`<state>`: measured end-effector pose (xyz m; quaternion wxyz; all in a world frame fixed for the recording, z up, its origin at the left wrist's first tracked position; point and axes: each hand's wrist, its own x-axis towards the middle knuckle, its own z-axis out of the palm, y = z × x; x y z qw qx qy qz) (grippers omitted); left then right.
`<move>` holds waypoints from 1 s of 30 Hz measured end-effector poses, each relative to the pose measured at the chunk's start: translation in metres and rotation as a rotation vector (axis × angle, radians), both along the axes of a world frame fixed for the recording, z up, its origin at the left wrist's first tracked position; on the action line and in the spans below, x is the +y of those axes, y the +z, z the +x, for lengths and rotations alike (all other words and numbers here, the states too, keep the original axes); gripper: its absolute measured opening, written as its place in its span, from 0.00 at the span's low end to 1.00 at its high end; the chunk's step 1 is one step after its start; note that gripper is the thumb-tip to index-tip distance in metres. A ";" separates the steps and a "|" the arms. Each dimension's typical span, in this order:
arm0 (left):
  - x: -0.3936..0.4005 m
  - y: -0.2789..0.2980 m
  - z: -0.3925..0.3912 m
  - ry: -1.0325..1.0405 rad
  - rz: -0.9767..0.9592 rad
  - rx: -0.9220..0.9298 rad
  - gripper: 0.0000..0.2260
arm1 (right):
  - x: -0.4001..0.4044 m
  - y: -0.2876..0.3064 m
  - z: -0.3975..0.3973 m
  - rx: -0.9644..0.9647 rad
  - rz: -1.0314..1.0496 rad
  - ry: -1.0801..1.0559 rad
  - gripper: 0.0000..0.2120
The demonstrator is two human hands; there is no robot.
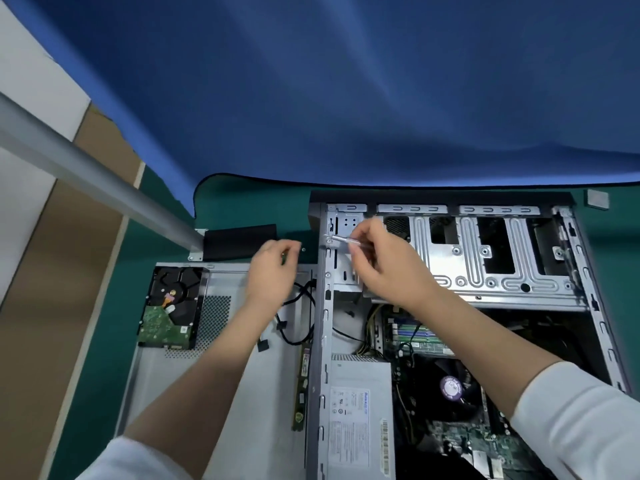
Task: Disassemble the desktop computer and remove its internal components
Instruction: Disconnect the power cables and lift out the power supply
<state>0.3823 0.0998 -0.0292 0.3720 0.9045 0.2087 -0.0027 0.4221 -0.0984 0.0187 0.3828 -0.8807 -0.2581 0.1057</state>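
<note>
The open desktop case lies on its side on a green mat. My right hand grips a screwdriver whose tip sits on a screw at the case's upper left corner. My left hand hovers left of the case above the removed side panel, fingers curled; it is blurred, and I cannot tell if something small is pinched in it. Inside the case sit the power supply, the CPU fan and the motherboard.
A hard drive rests on the side panel, board side up. A RAM stick and black cables lie beside the case. A black block and a grey metal pole stand at left. Blue cloth hangs behind.
</note>
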 end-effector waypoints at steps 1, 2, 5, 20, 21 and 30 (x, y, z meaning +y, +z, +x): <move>-0.011 0.010 -0.010 0.011 -0.126 -0.017 0.12 | -0.001 0.002 -0.002 0.013 -0.001 -0.010 0.03; -0.021 0.018 -0.020 0.015 -0.238 -0.016 0.13 | -0.003 0.003 -0.005 0.029 0.006 -0.024 0.03; -0.051 0.030 -0.050 0.000 -0.356 0.053 0.20 | -0.025 0.004 -0.023 0.009 0.027 -0.089 0.02; -0.087 0.039 -0.082 0.054 -0.179 0.071 0.24 | -0.071 0.004 -0.070 -0.271 -0.162 -0.247 0.06; -0.087 0.040 -0.083 0.059 -0.178 0.073 0.24 | -0.072 0.004 -0.071 -0.272 -0.169 -0.243 0.07; -0.101 0.053 -0.124 -0.052 0.003 0.054 0.24 | -0.088 0.007 -0.125 -0.217 -0.208 -0.239 0.06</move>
